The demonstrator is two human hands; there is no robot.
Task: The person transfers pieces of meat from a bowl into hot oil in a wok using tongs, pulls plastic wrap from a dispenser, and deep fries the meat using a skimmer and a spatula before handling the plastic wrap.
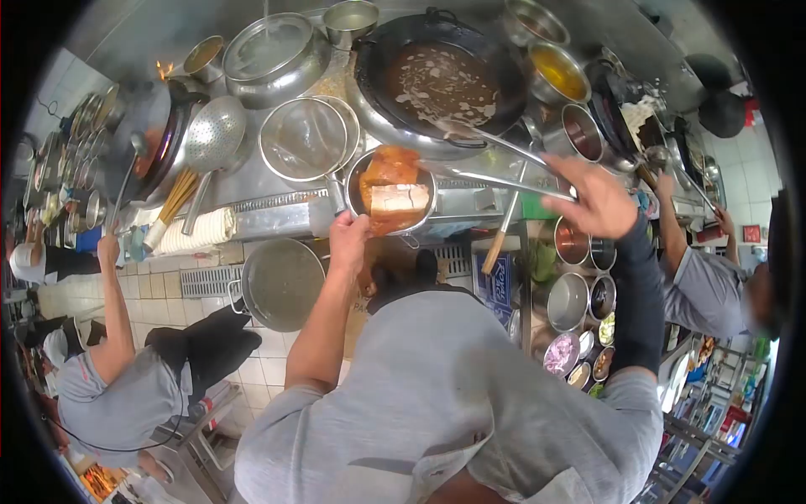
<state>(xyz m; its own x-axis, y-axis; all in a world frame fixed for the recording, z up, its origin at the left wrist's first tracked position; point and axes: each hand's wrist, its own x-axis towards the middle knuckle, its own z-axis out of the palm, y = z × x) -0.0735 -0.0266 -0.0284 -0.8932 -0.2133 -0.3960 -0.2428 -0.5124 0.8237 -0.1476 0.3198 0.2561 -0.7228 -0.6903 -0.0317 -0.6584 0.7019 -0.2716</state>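
My left hand (pixel 349 238) is closed round the handle of a round metal bowl or pan (pixel 428 202), which holds orange-brown pieces of food (pixel 389 165) and a pale block (pixel 400 198). To its right, my right hand (pixel 594 197) is wrapped round long metal tongs (pixel 504 181). One arm of the tongs reaches over the bowl's right edge, the other toward the wok's lower rim. The large black wok (pixel 374 71), with brown bubbling liquid (pixel 441 80) inside, stands just beyond the bowl. Two wire strainers (pixel 302 139) lie to the bowl's upper left.
A lidded pot (pixel 273 59), a perforated ladle (pixel 216 133) and a bowl of yellow liquid (pixel 560 74) surround the wok. Several ingredient bowls (pixel 568 301) stand at the right. A big pot (pixel 283 286) is lower left. Co-workers (pixel 126 386) stand on both sides.
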